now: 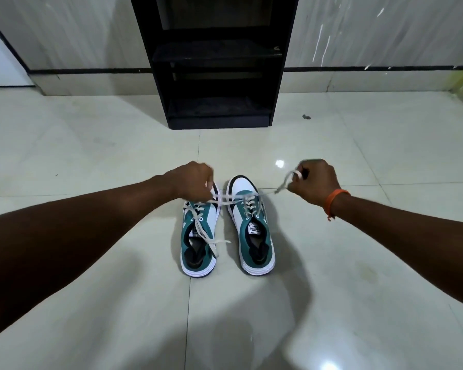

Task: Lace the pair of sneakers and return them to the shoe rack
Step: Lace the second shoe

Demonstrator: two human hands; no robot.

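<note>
Two teal-and-white sneakers stand side by side on the floor, toes pointing away from me. The right sneaker (253, 231) has its grey lace (267, 193) pulled taut sideways in both directions. My right hand (314, 182) grips one end, wrapped around its fingers, to the right of the shoe. My left hand (193, 180) pinches the other end above the toe of the left sneaker (198, 244). The left sneaker's own lace ends (211, 240) lie loose across its opening.
A black shoe rack (217, 62) with open shelves stands against the wall straight ahead, about one tile beyond the shoes. Glossy pale floor tiles (91, 156) surround the shoes. A small dark scrap (306, 116) lies right of the rack. An orange band circles my right wrist.
</note>
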